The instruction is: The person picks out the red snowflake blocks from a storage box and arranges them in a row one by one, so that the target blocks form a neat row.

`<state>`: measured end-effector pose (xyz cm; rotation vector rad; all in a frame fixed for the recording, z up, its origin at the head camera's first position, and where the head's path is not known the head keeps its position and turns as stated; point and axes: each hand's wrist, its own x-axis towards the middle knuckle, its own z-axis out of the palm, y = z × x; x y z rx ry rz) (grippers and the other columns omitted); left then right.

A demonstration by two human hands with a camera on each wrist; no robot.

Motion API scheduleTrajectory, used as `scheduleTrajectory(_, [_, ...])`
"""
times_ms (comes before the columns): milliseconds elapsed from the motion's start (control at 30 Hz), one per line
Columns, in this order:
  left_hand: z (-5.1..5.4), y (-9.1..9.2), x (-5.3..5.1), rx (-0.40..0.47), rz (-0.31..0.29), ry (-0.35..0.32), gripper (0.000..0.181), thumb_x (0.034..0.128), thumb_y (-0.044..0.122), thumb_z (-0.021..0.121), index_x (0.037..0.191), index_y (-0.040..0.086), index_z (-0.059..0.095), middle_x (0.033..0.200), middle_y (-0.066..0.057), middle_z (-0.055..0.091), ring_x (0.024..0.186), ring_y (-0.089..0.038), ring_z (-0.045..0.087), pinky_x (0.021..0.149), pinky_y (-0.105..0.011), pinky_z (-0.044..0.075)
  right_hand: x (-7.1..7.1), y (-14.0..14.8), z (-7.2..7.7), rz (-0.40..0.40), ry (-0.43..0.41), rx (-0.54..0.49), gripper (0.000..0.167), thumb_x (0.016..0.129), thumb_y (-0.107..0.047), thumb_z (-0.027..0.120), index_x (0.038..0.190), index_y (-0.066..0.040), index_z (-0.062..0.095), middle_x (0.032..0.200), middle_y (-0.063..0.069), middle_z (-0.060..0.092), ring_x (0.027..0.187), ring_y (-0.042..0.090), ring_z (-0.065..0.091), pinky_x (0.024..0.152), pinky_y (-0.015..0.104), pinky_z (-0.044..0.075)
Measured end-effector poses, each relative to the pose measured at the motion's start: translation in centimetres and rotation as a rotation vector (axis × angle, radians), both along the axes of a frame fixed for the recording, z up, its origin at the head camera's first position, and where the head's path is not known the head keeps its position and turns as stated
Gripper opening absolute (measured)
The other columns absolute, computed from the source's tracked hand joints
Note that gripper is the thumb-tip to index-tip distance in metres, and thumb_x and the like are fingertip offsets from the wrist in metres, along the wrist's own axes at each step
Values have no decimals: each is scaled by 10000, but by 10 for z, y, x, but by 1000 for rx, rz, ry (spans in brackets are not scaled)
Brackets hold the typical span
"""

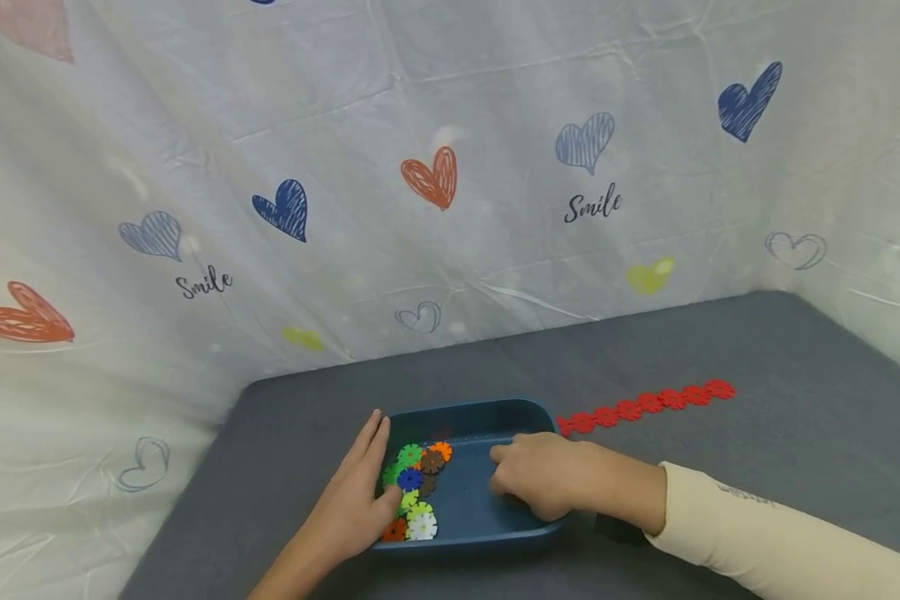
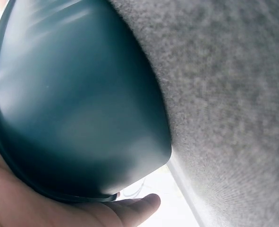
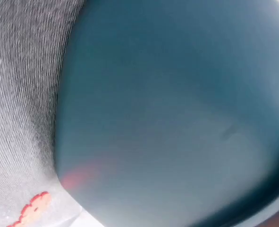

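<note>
A dark blue rectangular tray (image 1: 468, 546) sits on the grey tabletop. Along its left side lie several notched plastic discs (image 1: 409, 479) in green, blue, brown, orange, yellow-green, red and white. My left hand (image 1: 348, 492) rests on the tray's left rim, fingers straight and thumb over the inside. The left wrist view shows that hand (image 2: 59, 213) along the rim, with the outer wall bare of fingers. My right hand (image 1: 543, 475) reaches over the right rim, fingers bent down inside the tray. Its fingertips are hidden, so whether they hold anything does not show.
A chain of joined red discs (image 1: 651, 403) runs from behind the tray's right corner toward the back right of the table (image 1: 795, 433). Its far end also shows in the right wrist view. A white heart-print curtain (image 1: 495, 233) hangs behind the table.
</note>
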<state>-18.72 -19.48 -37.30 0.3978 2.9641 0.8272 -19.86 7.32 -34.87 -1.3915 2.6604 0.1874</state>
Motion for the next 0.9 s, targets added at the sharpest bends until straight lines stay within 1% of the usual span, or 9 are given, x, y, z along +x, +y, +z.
scheduleTrajectory(67, [0, 0, 0, 3, -3, 2, 846, 869, 84, 568, 1606, 45, 156, 1674, -83, 32, 1498, -349, 150, 1016, -594, 357, 0, 0, 1, -17, -5, 22, 145, 915, -101, 709, 878, -241, 715, 801, -78, 497, 651, 82, 413, 630, 241, 426])
scheduleTrajectory(167, [1, 0, 1, 8, -5, 0, 845, 873, 88, 570, 1606, 47, 151, 1674, -70, 24, 1502, -342, 140, 1036, -601, 344, -1, 0, 1, -58, -28, 43, 138, 907, -100, 718, 898, -237, 713, 804, -75, 506, 641, 92, 422, 627, 247, 440])
scheduleTrajectory(267, [1, 0, 1, 8, -4, 0, 845, 873, 85, 569, 1606, 47, 150, 1674, -69, 24, 1501, -341, 142, 1017, -580, 359, -3, 0, 1, -98, -54, 45, 152, 881, -86, 742, 929, -225, 703, 838, -67, 536, 667, 105, 455, 643, 263, 460])
scheduleTrajectory(333, [1, -1, 1, 3, -2, 3, 844, 873, 83, 567, 1606, 45, 151, 1674, -72, 27, 1500, -343, 149, 1000, -566, 369, -5, -1, -1, -116, -60, 44, 204, 847, -83, 776, 988, -211, 703, 900, -50, 572, 721, 121, 503, 677, 285, 488])
scheduleTrajectory(467, [0, -1, 1, -2, -6, 7, 839, 873, 79, 564, 1605, 41, 156, 1674, -78, 32, 1498, -344, 157, 999, -571, 370, -7, -2, -4, -141, -45, 57, 367, 798, -118, 829, 1132, -189, 696, 1033, 0, 623, 858, 169, 567, 772, 329, 513])
scheduleTrajectory(567, [-1, -2, 1, 1, -7, 7, 834, 875, 76, 562, 1604, 38, 160, 1674, -82, 36, 1498, -347, 157, 1010, -589, 362, -8, -3, -6, -150, -30, 69, 420, 793, -150, 839, 1184, -185, 690, 1053, 18, 629, 880, 186, 572, 787, 338, 515])
scheduleTrajectory(633, [-1, -2, 1, 5, -7, 6, 832, 875, 77, 561, 1604, 35, 163, 1674, -83, 39, 1499, -350, 155, 1021, -605, 352, -9, -3, -6, -143, -25, 69, 409, 792, -145, 836, 1173, -183, 692, 1032, 17, 627, 856, 181, 559, 777, 331, 510])
scheduleTrajectory(800, [-1, -2, 1, 9, -4, 7, 830, 875, 80, 561, 1603, 33, 167, 1674, -82, 41, 1500, -352, 148, 1041, -632, 329, -10, 1, -6, -119, -46, 11, 255, 802, -65, 798, 986, -195, 679, 839, -42, 528, 745, 132, 461, 682, 280, 439])
scheduleTrajectory(900, [0, -1, 1, 11, -3, 9, 832, 875, 82, 561, 1605, 38, 163, 1675, -80, 39, 1500, -351, 147, 1041, -633, 329, -11, 4, -4, -96, -56, -47, 237, 804, -20, 776, 880, -200, 644, 768, -61, 459, 704, 118, 416, 643, 266, 394])
